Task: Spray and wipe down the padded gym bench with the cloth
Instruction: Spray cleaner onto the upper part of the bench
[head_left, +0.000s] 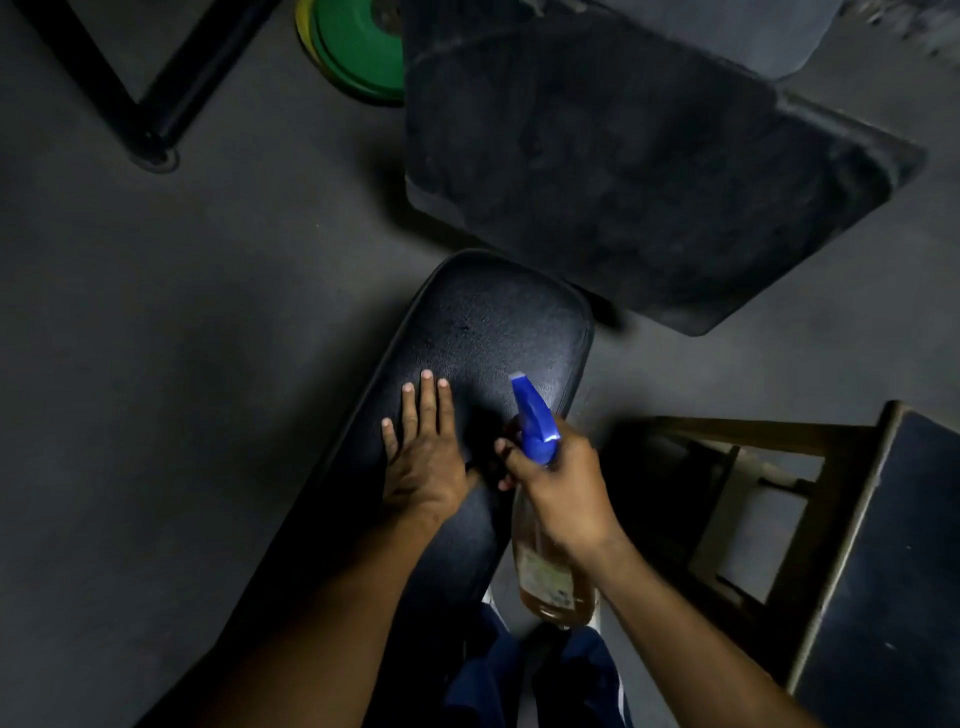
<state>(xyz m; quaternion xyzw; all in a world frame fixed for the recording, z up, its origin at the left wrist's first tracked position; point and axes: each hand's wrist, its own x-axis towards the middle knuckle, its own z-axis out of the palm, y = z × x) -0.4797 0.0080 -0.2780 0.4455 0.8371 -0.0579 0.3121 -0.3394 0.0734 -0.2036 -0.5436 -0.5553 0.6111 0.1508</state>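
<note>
Head view: one downward look at both hands over the padded bench (483, 332), which serves as the landmark for every place below

Right hand (558, 480): curled round the neck of the spray bottle (550, 566); its blue trigger head (532, 415) points out over the bench's right side, with fingers bent at the trigger

Left hand (423, 452): flat on the bench top with straight, spread fingers, gripping nothing; it lies just left of the bottle (palm down, fingertips toward the rounded far end)

Bench axis: its length runs from the person's legs away and slightly right to that rounded end; the nozzle aims roughly along that line

Key relation: the bare pad ahead lies beyond both hands; I judge the right hand better placed to spray it, while the left sits in or near the spray path

Beyond the bench: a large dark pad (623, 171) past the far end; green weight plates (358, 47) far off to its upper left; a wooden-framed stand (753, 499) to its right

Hidden: no cloth is visible; the bench's near end is covered by the arms; dim light masks any wetness on the pad
</note>
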